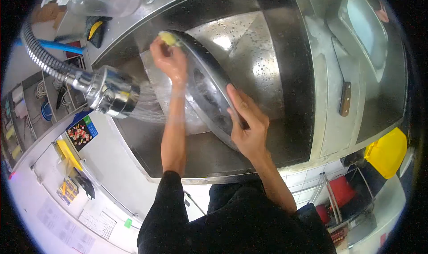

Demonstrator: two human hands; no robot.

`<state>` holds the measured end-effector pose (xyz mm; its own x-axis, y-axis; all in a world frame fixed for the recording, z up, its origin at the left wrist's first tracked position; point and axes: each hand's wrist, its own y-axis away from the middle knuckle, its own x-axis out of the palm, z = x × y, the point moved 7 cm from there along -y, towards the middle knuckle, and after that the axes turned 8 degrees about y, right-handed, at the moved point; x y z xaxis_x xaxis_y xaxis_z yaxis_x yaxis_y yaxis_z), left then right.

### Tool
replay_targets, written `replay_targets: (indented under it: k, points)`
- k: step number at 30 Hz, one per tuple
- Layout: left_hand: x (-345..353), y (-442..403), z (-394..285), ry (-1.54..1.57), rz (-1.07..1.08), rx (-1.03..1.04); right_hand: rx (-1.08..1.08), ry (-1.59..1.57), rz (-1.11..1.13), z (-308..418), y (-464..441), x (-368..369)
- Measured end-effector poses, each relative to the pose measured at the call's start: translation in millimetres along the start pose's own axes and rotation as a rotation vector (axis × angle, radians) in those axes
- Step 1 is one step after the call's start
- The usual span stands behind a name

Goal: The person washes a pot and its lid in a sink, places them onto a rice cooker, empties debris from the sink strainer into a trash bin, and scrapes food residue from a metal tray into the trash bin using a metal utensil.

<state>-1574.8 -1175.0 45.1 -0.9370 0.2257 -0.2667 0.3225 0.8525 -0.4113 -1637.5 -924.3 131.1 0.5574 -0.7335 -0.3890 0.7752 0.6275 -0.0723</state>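
A large round metal pan (206,91) with a dark outer side stands tilted on edge in the sink (292,133), its wet inner face towards the left. My right hand (247,122) grips its rim, thumb on one side and fingers on the other. At the pan's far upper end, my left hand (171,62) is closed around a yellow sponge (168,38) that touches the rim. Water sprays from a chrome spray head (115,93) on the left towards the pan and my left forearm.
A wood-handled knife (344,98) lies on the steel ledge right of the sink. Beyond it, a translucent tub (363,26) sits in a second basin. The coiled metal hose (42,49) arches in from the left. A clear pump bottle (98,2) stands behind the sink.
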Motion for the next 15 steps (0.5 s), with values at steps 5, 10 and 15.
replay_targets:
  k: [5, 10, 15]
  points:
    - [-60, 92, 152, -0.558, 0.106, -0.048, 0.014, -0.001, -0.019, -6, 3, 0]
    - [-118, 291, 174, -0.681, 0.841, -0.738, 0.067, -0.034, -0.057, -5, 5, -2]
    - [-32, 259, -73, 0.033, 0.749, -0.916, 0.043, -0.004, -0.015, -3, 4, 2]
